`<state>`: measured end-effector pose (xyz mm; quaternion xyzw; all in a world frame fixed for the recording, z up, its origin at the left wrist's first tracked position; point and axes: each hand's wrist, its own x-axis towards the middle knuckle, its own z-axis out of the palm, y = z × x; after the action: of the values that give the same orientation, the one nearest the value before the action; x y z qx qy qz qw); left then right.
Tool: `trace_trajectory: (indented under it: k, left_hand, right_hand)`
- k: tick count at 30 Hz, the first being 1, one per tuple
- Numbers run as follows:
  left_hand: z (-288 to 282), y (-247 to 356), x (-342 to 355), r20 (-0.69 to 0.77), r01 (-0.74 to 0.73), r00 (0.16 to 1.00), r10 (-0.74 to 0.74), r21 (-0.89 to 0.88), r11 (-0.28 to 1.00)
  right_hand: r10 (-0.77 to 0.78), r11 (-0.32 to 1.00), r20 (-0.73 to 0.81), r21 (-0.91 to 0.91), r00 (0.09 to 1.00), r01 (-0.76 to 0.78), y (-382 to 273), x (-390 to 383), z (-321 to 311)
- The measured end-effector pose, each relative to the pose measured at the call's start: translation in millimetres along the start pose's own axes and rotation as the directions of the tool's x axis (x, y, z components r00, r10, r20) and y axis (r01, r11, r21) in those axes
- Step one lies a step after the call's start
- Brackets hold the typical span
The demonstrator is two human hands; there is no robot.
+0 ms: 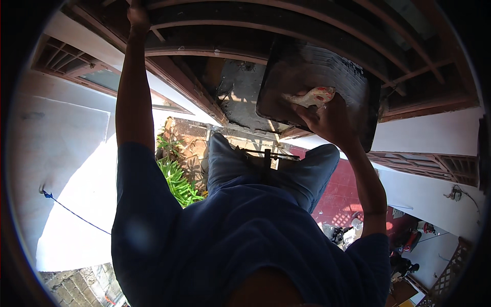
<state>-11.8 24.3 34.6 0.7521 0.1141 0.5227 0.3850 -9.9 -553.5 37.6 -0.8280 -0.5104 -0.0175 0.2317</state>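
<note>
At the upper left my raised left hand (138, 16) is closed around part of a brown wooden frame (204, 20); its fingertips are partly cut off by the picture edge. My right hand (327, 120) grips a whitish, stained hand tool with red marks (312, 96), perhaps a paintbrush or scraper; its working end is not clear. That tool lies against or just over a large dark rectangular panel (286, 71), under the curved wooden bars. The panel's upper part shows pale streaks and ridges. Whether my right hand touches the panel, I cannot tell.
Below my legs is a dark metal support (267, 159), part of it hidden. Green plants (176, 179) grow beside stony ground, and red tiles (335, 189) lie to the right. White walls (61, 133) flank both sides. A blue cord (76, 212) hangs at left.
</note>
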Motion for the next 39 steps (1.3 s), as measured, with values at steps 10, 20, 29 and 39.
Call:
trace_trajectory:
  k: [10, 20, 29, 39]
  left_hand:
    - [-1.2, -4.7, -5.5, 0.05, -0.282, 0.958, 0.281, 0.322, 0.904]
    - [12.9, 28.7, -19.4, -0.044, 0.036, 0.999, -0.033, 0.087, 0.996]
    - [12.3, 47.5, -29.9, 0.03, -0.041, 0.999, 0.034, 0.268, 0.963]
    - [17.8, 85.6, -39.4, 0.132, -0.13, 0.989, 0.072, 0.512, 0.849]
  right_hand:
    - [0.111, 0.99, -0.119, 0.105, 0.987, -0.099, -10.8, -8.4, -20.5]
    - [0.686, -0.009, -0.054, 0.997, 0.725, 0.083, -10.4, -24.1, -27.0]
    - [0.629, -0.459, 0.074, 0.839, 0.774, 0.293, -5.6, -31.9, -28.9]
    - [0.409, 0.316, -0.432, 0.893, 0.804, 0.32, -58.7, 31.8, -114.1]
